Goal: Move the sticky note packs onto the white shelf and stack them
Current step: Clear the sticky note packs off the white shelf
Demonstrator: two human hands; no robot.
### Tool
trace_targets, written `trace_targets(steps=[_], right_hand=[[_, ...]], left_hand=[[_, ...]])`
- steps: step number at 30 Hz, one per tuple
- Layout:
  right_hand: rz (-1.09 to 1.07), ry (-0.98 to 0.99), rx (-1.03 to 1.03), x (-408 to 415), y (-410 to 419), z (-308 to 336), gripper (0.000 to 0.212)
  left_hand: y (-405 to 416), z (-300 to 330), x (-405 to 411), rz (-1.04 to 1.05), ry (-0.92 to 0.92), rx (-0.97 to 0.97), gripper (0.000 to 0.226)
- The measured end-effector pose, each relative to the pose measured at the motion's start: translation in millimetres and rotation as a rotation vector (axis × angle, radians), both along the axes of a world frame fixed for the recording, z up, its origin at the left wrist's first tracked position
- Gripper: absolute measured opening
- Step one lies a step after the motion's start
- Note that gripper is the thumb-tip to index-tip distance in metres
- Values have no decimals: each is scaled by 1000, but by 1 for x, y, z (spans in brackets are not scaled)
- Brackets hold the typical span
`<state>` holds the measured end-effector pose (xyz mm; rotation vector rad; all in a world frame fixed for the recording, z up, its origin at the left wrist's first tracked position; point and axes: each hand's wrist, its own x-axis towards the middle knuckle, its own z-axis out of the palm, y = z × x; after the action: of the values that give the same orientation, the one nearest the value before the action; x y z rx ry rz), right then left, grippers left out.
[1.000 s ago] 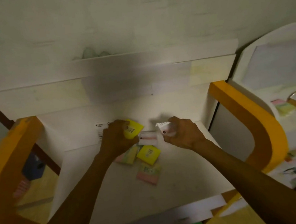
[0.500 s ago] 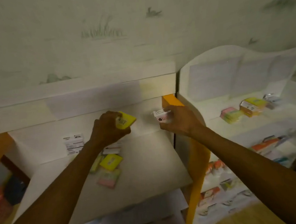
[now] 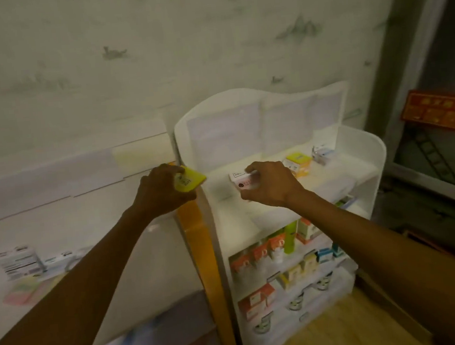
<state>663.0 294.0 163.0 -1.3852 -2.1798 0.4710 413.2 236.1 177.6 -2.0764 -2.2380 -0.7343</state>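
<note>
My left hand (image 3: 159, 191) grips a yellow sticky note pack (image 3: 190, 178), held in the air just left of the white shelf (image 3: 365, 168). Over the top board of that shelf, my right hand (image 3: 269, 184) holds a white-and-pink sticky note pack (image 3: 242, 180). A small stack of yellow and orange packs (image 3: 297, 162) sits further right on the same board, behind my right hand. More pastel packs (image 3: 23, 289) lie on the white table at the left, blurred.
An orange upright panel (image 3: 200, 247) stands between the white table (image 3: 156, 251) and the shelf. The lower shelf levels hold several boxed items (image 3: 278, 248). A small blue-white item (image 3: 322, 154) sits at the top board's right end. Printed labels (image 3: 18, 260) lean at the table's back.
Both hands have carried their packs to the right, from above the white table to the white shelf. The view has swung right with them.
</note>
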Motion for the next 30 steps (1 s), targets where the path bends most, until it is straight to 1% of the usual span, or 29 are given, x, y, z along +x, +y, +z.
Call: trace_targets(steps=[2,6,11,18,21,24,26,30], right_hand=[[-37,-7,-1,26,11,-2,65],[-112,-35,-19,75,43,-11,66],[-199,-68,-31,138,95,-19,64],[-239,-140,-27,213,178,-24,63],[-243,-147,-36,241,209,-24,63],[-244,-152,-31,263,241,-25,65],[-241,-156,-27,274,265,-27,66],[-201,-157,-41,290,310,-36,66]], left_hand=[[18,0,30,-46,9,-8,87],[63,-9,84,-105,-49,-20,86],[132,-27,144,-156,-77,-1,104],[230,-47,205,-195,-89,-54,107],[260,-51,224,-215,-122,-47,104],[284,-54,239,-189,-160,-85,87],[303,-57,246,-182,-175,-105,80],[338,-70,257,-174,-132,-127,77]])
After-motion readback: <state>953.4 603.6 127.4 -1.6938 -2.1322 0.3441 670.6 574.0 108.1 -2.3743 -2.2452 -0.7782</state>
